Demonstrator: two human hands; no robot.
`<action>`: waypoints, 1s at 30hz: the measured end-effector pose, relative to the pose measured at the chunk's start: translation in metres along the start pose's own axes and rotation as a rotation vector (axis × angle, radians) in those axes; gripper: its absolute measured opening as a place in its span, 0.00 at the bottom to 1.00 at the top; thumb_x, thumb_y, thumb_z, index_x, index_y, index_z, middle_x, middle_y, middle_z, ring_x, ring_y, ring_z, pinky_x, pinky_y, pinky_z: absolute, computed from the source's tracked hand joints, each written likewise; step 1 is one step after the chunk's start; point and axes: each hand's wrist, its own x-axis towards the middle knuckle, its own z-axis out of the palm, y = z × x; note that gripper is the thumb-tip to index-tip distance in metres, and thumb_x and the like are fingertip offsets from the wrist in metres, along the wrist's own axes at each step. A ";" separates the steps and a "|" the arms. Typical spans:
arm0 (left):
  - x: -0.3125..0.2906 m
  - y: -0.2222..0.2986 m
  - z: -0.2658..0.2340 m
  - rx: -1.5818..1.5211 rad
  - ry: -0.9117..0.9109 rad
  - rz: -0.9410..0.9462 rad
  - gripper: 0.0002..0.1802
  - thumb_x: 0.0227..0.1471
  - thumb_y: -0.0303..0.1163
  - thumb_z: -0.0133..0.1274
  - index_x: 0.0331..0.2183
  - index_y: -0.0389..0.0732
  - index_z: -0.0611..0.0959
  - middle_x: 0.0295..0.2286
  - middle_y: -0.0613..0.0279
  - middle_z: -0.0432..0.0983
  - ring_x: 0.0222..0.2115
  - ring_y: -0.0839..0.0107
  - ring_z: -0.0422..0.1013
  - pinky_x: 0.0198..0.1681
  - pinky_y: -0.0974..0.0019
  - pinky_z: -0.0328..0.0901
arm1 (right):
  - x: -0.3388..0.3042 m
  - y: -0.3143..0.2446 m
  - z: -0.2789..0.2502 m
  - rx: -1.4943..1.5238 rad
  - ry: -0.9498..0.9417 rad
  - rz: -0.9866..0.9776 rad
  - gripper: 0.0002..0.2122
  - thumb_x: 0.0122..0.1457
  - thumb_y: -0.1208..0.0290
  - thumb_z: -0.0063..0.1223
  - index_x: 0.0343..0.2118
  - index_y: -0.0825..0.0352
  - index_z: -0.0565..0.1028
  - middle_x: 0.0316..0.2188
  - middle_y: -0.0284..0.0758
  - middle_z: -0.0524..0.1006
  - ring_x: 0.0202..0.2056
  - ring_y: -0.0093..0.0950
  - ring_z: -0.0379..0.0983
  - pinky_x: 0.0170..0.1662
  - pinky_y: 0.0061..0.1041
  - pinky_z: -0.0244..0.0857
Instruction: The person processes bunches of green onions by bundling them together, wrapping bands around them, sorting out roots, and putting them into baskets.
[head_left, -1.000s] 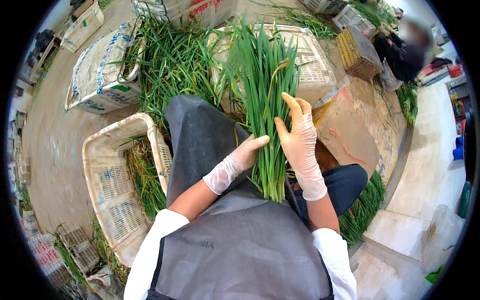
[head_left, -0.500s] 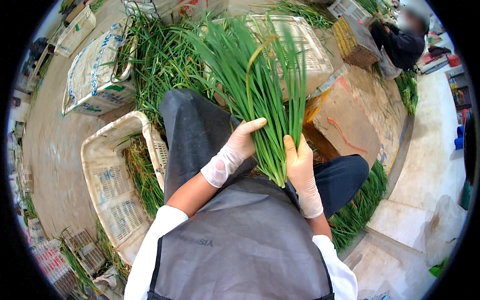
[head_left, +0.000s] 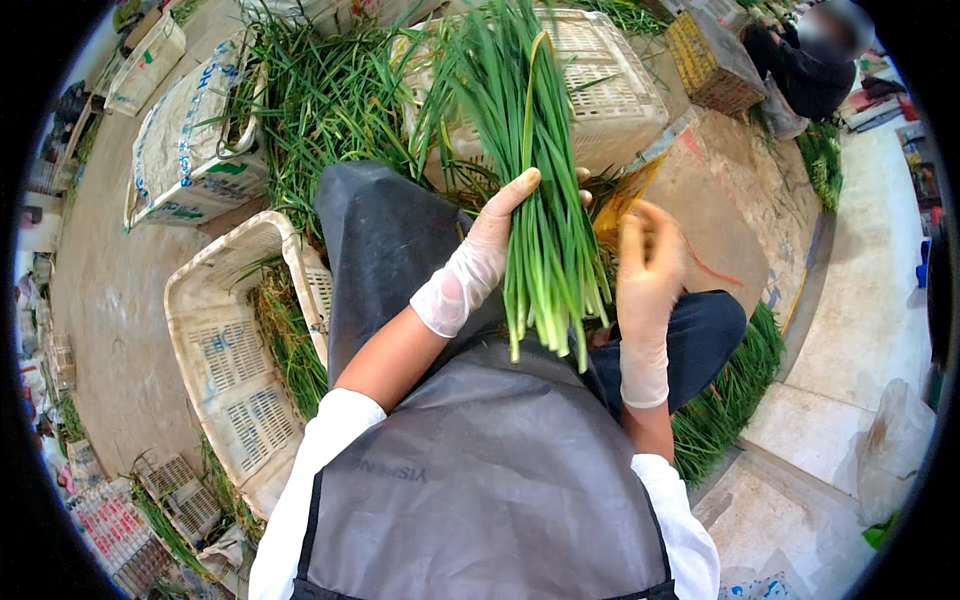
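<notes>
My left hand (head_left: 503, 225), in a pale glove, is wrapped round a bunch of garlic chives (head_left: 545, 220). Its thumb lies across the front, and fingertips show on the far side. The pale cut ends hang over my lap, while the green leaves point away from me. One yellowed leaf (head_left: 530, 95) stands out along the bunch. To the right of the stems, my gloved right hand (head_left: 650, 265) is apart from the bunch. Its fingers are bent, slightly blurred and spaced from the thumb, with nothing visible in them.
A heap of loose chives (head_left: 330, 110) lies beyond my knees beside an upturned white crate (head_left: 610, 90). At my left stands a white basket (head_left: 225, 350) with leafy scraps. More chives (head_left: 735, 395) lie at my right. A seated person (head_left: 810, 65) is at the far right.
My right hand has let go of the chives and moved right and slightly away from me. The bunch is more upright, held by my left hand alone.
</notes>
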 end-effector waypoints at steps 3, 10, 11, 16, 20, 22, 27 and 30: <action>0.016 0.000 -0.008 0.168 0.059 0.120 0.32 0.54 0.50 0.48 0.50 0.35 0.69 0.40 0.53 0.74 0.39 0.64 0.72 0.45 0.61 0.68 | -0.012 -0.021 -0.010 -0.037 -0.192 -0.340 0.10 0.48 0.69 0.60 0.32 0.65 0.72 0.26 0.36 0.72 0.26 0.31 0.70 0.29 0.28 0.65; 0.029 0.002 -0.016 0.278 0.050 0.271 0.37 0.53 0.60 0.44 0.52 0.38 0.68 0.43 0.54 0.72 0.42 0.64 0.70 0.48 0.60 0.66 | -0.016 -0.005 0.018 -0.362 -0.186 -0.335 0.13 0.46 0.68 0.60 0.34 0.64 0.71 0.28 0.36 0.69 0.31 0.35 0.69 0.32 0.33 0.63; 0.029 0.001 -0.016 0.292 0.065 0.279 0.37 0.53 0.60 0.43 0.51 0.37 0.68 0.42 0.54 0.72 0.42 0.64 0.70 0.48 0.60 0.66 | -0.015 -0.002 0.018 -0.338 -0.194 -0.331 0.13 0.46 0.69 0.60 0.33 0.65 0.71 0.28 0.36 0.70 0.30 0.35 0.69 0.32 0.32 0.63; 0.026 0.002 -0.020 0.267 0.091 0.260 0.30 0.55 0.49 0.46 0.50 0.36 0.69 0.42 0.53 0.73 0.42 0.64 0.70 0.48 0.60 0.66 | -0.011 -0.016 0.023 -0.327 -0.158 -0.422 0.08 0.46 0.72 0.58 0.30 0.65 0.72 0.25 0.34 0.70 0.27 0.35 0.70 0.31 0.32 0.63; 0.024 -0.001 -0.017 0.246 0.094 0.277 0.26 0.52 0.41 0.50 0.49 0.35 0.70 0.41 0.52 0.73 0.40 0.63 0.71 0.47 0.60 0.66 | -0.008 0.002 0.030 -0.171 -0.068 -0.292 0.05 0.46 0.77 0.57 0.27 0.65 0.72 0.22 0.35 0.70 0.25 0.35 0.70 0.31 0.31 0.64; 0.023 0.002 -0.016 0.245 0.129 0.260 0.23 0.51 0.37 0.51 0.47 0.35 0.72 0.39 0.53 0.74 0.38 0.64 0.73 0.45 0.61 0.67 | -0.009 0.003 0.027 0.153 -0.068 -0.041 0.03 0.51 0.81 0.51 0.28 0.67 0.71 0.25 0.35 0.73 0.27 0.29 0.72 0.35 0.24 0.66; 0.026 0.014 -0.009 0.214 0.258 0.311 0.14 0.46 0.29 0.53 0.38 0.35 0.75 0.30 0.58 0.75 0.29 0.67 0.74 0.35 0.64 0.71 | -0.008 0.007 0.019 1.022 -0.234 0.359 0.04 0.61 0.78 0.41 0.37 0.66 0.67 0.25 0.32 0.71 0.29 0.25 0.69 0.35 0.23 0.65; 0.028 0.032 -0.015 0.262 0.308 0.385 0.13 0.47 0.30 0.52 0.36 0.33 0.77 0.29 0.55 0.77 0.29 0.65 0.75 0.35 0.63 0.72 | -0.004 0.014 0.003 1.270 -0.305 0.433 0.04 0.62 0.76 0.42 0.38 0.65 0.68 0.24 0.30 0.66 0.26 0.21 0.61 0.30 0.20 0.58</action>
